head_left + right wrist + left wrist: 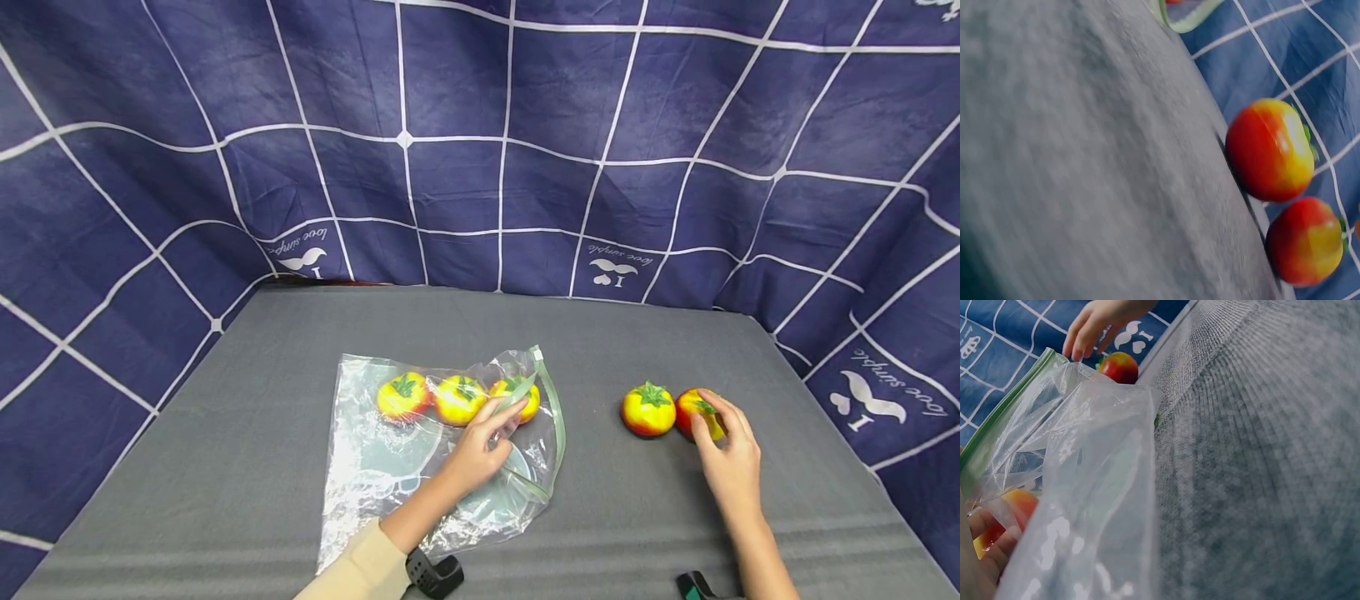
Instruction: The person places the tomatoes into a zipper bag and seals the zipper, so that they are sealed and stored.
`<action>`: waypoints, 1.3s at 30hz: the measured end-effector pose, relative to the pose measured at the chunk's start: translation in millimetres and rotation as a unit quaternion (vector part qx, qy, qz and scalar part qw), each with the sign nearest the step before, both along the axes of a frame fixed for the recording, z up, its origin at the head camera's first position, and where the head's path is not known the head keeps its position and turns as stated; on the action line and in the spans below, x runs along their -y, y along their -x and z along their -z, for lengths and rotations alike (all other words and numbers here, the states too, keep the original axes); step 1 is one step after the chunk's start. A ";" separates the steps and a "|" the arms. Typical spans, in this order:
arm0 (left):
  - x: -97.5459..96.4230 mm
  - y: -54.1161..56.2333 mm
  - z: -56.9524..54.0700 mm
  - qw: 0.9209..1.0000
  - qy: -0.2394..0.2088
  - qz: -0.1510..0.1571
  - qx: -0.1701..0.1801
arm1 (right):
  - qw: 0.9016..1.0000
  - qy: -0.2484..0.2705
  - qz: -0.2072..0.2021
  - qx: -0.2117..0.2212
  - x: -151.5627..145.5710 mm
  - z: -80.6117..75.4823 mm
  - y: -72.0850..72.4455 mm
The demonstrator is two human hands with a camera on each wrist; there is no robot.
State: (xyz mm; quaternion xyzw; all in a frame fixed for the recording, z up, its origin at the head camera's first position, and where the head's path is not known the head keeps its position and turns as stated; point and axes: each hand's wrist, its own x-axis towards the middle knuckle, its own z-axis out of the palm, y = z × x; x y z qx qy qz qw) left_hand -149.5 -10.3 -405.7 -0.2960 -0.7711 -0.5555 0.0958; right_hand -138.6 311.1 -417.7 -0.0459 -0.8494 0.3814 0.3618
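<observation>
A clear zip bag (375, 467) with a green closure strip lies on the table, its mouth toward the right. Inside, three red-and-yellow tomatoes (460, 400) with green leafy tops sit in a row. My left hand (480, 446) is at the mouth, pinching the bag's film near the rightmost bagged tomato (530, 408). Two more tomatoes stand side by side to the right: a left one (648, 410) and a right one (686, 414). Over the right one, my right hand (731, 467) has thumb and fingers spread; just a sliver of fingertip shows in the right wrist view.
The table (247, 400) has a grey cloth cover. A blue curtain with white grid lines (457, 183) hangs behind it and at both sides. Black straps with small devices (435, 575) sit at both wrists.
</observation>
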 end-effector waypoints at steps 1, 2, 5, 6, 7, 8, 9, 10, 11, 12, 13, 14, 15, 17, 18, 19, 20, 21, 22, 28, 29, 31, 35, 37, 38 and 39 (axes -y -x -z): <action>0.1 -0.2 0.0 1.000 -0.001 0.000 -0.001 | 1.000 -0.003 0.009 -0.002 -3.2 1.6 -0.5; 0.3 -0.3 0.1 1.000 -0.001 0.001 -0.001 | 1.000 -0.006 0.018 -0.001 -6.3 3.1 -0.7; 0.5 -0.2 0.6 1.000 0.001 0.000 -0.004 | 0.999 -0.006 0.042 0.010 -14.6 7.3 -0.7; 0.6 -0.2 0.8 1.000 0.002 0.000 -0.004 | 0.999 -0.006 0.047 0.015 -16.8 8.5 -0.5; 0.7 -0.2 1.0 1.000 0.003 0.000 -0.005 | 0.999 -0.005 0.049 0.022 -18.6 9.7 -0.3; 0.8 -0.2 1.2 1.000 0.003 0.000 -0.006 | 0.998 -0.001 0.050 0.031 -20.0 10.8 -0.3; 0.9 -0.3 1.4 1.000 0.003 0.000 -0.007 | 0.998 0.003 0.049 0.038 -21.2 12.0 -0.2; 1.0 -0.4 1.5 1.000 0.003 0.000 -0.007 | 0.998 0.008 0.044 0.045 -22.1 13.0 0.0; 1.1 -0.5 1.6 1.000 0.003 -0.001 -0.007 | 0.998 0.012 0.039 0.053 -22.7 14.3 0.3; 1.3 -0.8 1.6 1.000 0.004 -0.001 -0.005 | 0.997 0.015 0.034 0.064 -23.1 15.2 0.5; 1.5 -1.1 1.6 1.000 0.005 -0.001 -0.004 | 0.997 0.019 0.029 0.075 -23.4 16.1 0.6; 1.6 -1.4 1.5 1.000 0.005 -0.002 -0.002 | 0.995 0.023 0.028 0.091 -23.5 16.9 0.7; 1.8 -1.7 1.4 1.000 0.006 -0.002 -0.001 | 0.994 0.026 0.027 0.105 -23.5 17.6 0.8; 2.1 -2.2 1.4 1.000 0.007 -0.002 0.003 | 0.991 0.035 0.026 0.130 -23.8 18.7 1.1; 2.3 -2.3 1.4 1.000 0.007 -0.002 0.003 | 0.989 0.039 0.027 0.141 -24.0 18.8 1.3; 2.4 -2.3 1.6 1.000 0.008 -0.003 0.003 | 0.987 0.044 0.027 0.150 -24.3 19.2 1.7; 2.6 -2.4 1.8 1.000 0.009 -0.004 0.004 | 0.986 0.046 0.029 0.157 -24.5 19.9 2.1; 2.8 -2.5 1.7 1.000 0.009 -0.005 0.004 | 0.986 0.050 0.028 0.159 -24.8 20.5 2.6; 2.9 -2.4 1.7 1.000 0.009 -0.005 0.004 | 0.985 0.053 0.028 0.159 -25.1 21.1 3.1; 3.4 -1.1 4.2 1.000 0.011 -0.006 0.014 | 0.983 0.068 0.043 0.162 -25.0 21.7 5.0; 3.0 0.5 7.6 1.000 0.013 -0.007 0.016 | 0.983 0.070 0.047 0.163 -25.2 21.5 5.0; 1.6 4.8 16.7 1.000 0.017 -0.008 0.020 | 0.983 0.071 0.051 0.162 -26.1 21.1 4.4; -2.0 12.6 32.3 1.000 0.018 -0.011 0.013 | 0.982 0.075 0.067 0.159 -26.8 17.5 3.1; -2.9 14.7 34.9 1.000 0.015 -0.011 0.006 | 0.983 0.077 0.075 0.148 -26.0 14.6 2.7; -3.2 15.4 35.9 1.000 0.014 -0.011 0.000 | 0.984 0.078 0.080 0.142 -25.5 12.8 2.6; -3.4 16.1 36.5 1.000 0.012 -0.011 -0.004 | 0.985 0.076 0.082 0.131 -24.8 11.4 2.4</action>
